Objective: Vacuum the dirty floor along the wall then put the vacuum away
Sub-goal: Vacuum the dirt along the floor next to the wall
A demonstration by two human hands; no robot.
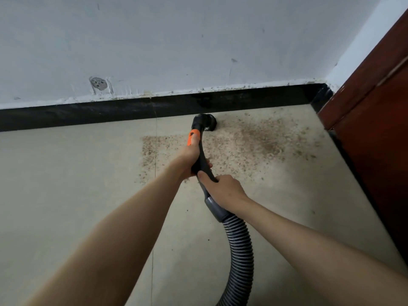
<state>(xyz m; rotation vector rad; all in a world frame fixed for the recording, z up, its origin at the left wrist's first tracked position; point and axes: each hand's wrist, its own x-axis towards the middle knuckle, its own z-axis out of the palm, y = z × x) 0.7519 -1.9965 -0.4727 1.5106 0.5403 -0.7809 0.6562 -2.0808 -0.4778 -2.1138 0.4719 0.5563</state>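
Observation:
I hold a black vacuum handle [202,159] with an orange slider near its top. My left hand [190,156] grips the upper handle, thumb lying on the orange part. Just below it, my right hand [223,188] grips the lower handle above the grey cuff. The round black brush nozzle [208,122] rests on the floor against the black skirting board [110,112]. A ribbed grey hose [239,250] curves down and out of the bottom of the frame. Brown dirt [254,140] is scattered over the beige floor, mostly right of the nozzle. The vacuum body is out of view.
A white wall [176,45] with scuffs and a patched hole [98,83] stands behind the skirting. A dark red-brown wooden door or cabinet [375,120] closes off the right side, forming a corner. Beige tile floor [66,173] spreads to the left.

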